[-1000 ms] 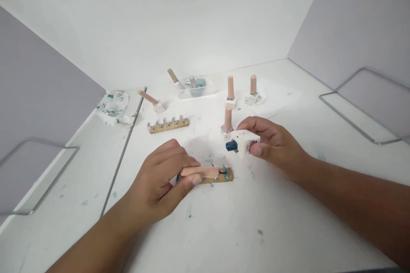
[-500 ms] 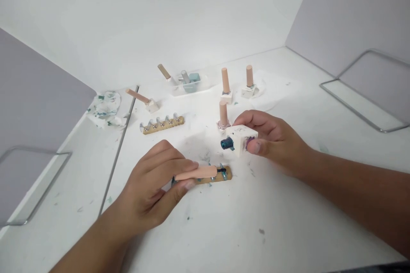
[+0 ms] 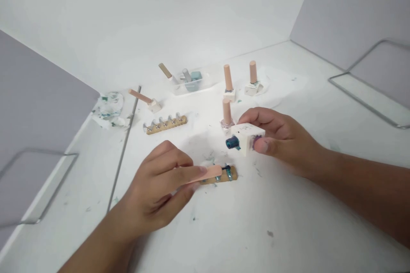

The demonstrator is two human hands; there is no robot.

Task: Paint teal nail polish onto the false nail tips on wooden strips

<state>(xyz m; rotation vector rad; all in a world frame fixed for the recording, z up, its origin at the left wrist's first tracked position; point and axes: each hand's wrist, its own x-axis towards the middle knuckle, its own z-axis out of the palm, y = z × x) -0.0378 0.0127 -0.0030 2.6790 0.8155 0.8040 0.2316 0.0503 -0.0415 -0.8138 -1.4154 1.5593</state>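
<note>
While gripped, square bottle (image 3: pixel 248 137), smooth cap (image 3: pixel 209 172).

We sat at a plain white craft bench, more a small nail-polish studio than a home. A white table (image 3: pixel 288 230) stained with flecks of polish ran to bare white walls, with grey panels (image 3: pixel 35 106) left and right. At the far side stood polish bottles (image 3: pixel 228 83) with tan caps, a clear tray (image 3: pixel 192 87), a strip of nail tips (image 3: pixel 165 123) and stained wipes (image 3: pixel 109 108).

Bottle (image 3: pixel 245 138) right of strip (image 3: pixel 221 175)
</note>
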